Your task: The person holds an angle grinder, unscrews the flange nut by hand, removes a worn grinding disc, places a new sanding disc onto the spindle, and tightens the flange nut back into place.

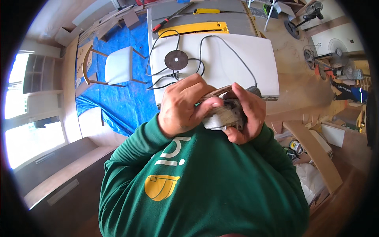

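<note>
Close to my chest I hold what looks like an angle grinder (223, 118), its grey metal head turned toward me. My right hand (252, 110) wraps round the tool from the right side. My left hand (185, 104) is closed, its fingers on the brown disc (215, 93) at the grinder's far side, thumb pressed near its edge. Most of the disc and the tool's body are hidden by my hands. From the tool a black cord (233, 48) runs over the white tabletop (252, 51). A dark round sanding disc (176, 60) lies on that tabletop, beside the cord's plug (176, 75).
Beyond the tabletop's white part lie a yellow level-like tool (193, 28), a yellow cutter (206, 11) and a red-handled tool (160, 27). A white chair (119, 65) stands left on blue sheeting (136, 94). Fans (337, 47) and another person (349, 91) are at the right.
</note>
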Tool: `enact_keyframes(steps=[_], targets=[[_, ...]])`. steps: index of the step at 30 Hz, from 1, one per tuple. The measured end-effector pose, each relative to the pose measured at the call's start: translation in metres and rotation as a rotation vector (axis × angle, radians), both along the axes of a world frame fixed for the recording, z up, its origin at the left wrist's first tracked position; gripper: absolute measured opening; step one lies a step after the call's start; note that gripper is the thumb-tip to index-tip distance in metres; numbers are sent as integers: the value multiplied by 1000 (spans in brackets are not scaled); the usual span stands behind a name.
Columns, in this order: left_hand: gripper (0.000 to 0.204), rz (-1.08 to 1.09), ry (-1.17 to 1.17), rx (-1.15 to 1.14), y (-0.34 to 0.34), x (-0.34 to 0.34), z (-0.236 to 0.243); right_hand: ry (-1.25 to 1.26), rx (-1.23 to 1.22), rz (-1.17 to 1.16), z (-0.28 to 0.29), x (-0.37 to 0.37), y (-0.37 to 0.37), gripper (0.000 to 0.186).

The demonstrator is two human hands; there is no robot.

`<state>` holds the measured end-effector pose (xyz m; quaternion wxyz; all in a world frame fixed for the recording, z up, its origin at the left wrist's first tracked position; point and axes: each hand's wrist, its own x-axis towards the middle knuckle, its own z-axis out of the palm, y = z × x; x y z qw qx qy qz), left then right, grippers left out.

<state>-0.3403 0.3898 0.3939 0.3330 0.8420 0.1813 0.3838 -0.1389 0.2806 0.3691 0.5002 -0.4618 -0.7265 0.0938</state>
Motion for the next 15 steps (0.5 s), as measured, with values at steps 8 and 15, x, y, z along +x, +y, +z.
enact_keyframes(steps=[8,15], targets=[[45,-23,-274,74,0,-2,-48,-73,4,75,8,-3,2,81],[26,142,-112,-55,2,16,-11,180,-327,119,-1,9,5,93]])
